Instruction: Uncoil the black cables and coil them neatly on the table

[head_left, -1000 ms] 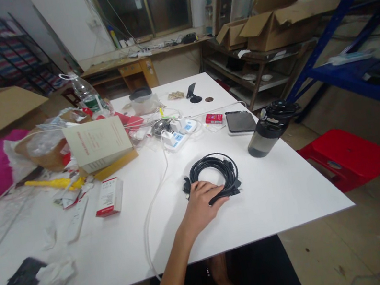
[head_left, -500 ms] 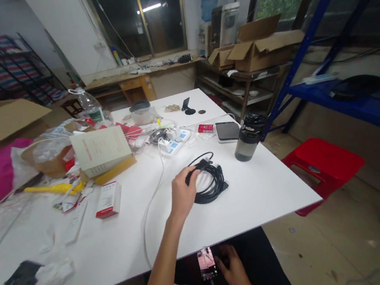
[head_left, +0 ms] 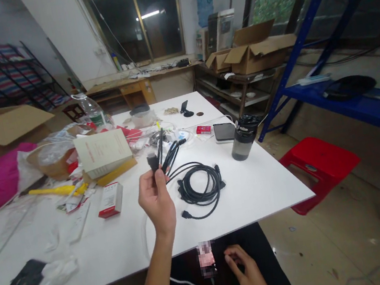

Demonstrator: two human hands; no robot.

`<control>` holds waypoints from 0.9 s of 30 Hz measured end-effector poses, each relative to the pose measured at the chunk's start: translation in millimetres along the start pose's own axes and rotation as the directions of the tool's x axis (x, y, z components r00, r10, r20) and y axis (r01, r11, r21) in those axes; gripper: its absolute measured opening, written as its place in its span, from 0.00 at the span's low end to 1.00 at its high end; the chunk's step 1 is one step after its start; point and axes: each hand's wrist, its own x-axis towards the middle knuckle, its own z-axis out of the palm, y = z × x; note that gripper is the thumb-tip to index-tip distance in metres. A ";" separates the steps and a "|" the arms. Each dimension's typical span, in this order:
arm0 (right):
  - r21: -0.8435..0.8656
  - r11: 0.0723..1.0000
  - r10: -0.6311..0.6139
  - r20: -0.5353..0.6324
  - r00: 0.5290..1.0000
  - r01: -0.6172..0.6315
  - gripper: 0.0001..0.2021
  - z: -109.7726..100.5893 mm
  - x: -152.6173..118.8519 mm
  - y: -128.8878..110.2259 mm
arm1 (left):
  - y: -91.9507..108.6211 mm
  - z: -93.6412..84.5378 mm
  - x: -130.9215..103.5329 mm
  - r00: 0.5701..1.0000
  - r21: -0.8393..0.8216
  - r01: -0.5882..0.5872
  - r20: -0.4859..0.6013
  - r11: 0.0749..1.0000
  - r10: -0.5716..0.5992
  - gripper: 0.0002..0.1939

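Raised over the white table, my left hand [head_left: 158,201] is closed around a folded black cable [head_left: 170,156]. A plug [head_left: 151,160] with a pale tip sticks up beside the thumb. Just right of this hand lies a coil of black cables [head_left: 200,202] with several plug ends, one pointing out at the front. A cable runs from the held bundle toward the coil; whether the two are joined I cannot tell. Below the table edge, my right hand [head_left: 247,269] rests over the lap with loosely curled fingers, holding nothing visible. Beside it sits a small pink blurred object [head_left: 206,254] with a cord.
A dark bottle [head_left: 242,141] and a tablet-like device [head_left: 224,132] stand right of the coil. Left are a red-white box [head_left: 110,199], a cream box [head_left: 104,149], a yellow tool [head_left: 55,190] and plastic bags. A red stool [head_left: 320,159] stands right of the table.
My left hand has lifted a bundle of black cable from the coil and moved it left and up. One plug end now lies out in front. My right hand has shifted slightly right, its fingers more visible.
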 end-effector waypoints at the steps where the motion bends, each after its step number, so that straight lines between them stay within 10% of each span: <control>1: 0.042 0.999 0.007 -0.003 1.000 -0.007 0.24 -4.4 1.3 -12.1 | -1.7 -4.0 -9.7 0.999 0.019 0.038 0.025 0.999 -0.039 0.15; 7: 0.288 0.957 0.003 0.102 0.995 -0.033 0.23 -17.5 19.1 -82.5 | -12.9 -29.8 -70.7 0.906 0.174 0.228 0.323 0.958 -0.274 0.14; 15: 0.380 0.925 -0.045 0.082 0.996 0.010 0.21 -11.2 36.1 -134.4 | -26.4 -48.2 -104.2 0.603 0.376 0.123 0.706 0.918 -0.370 0.11; 21: 0.454 0.890 -0.058 0.026 0.998 0.040 0.19 -13.0 45.7 -156.3 | -14.1 -45.0 -94.8 0.593 0.278 0.268 0.707 0.922 -0.385 0.13; 27: 0.373 0.924 -0.069 -0.068 0.995 0.089 0.20 -30.3 72.3 -158.3 | -8.0 -48.2 -72.0 0.790 0.037 0.361 0.518 0.932 -0.327 0.10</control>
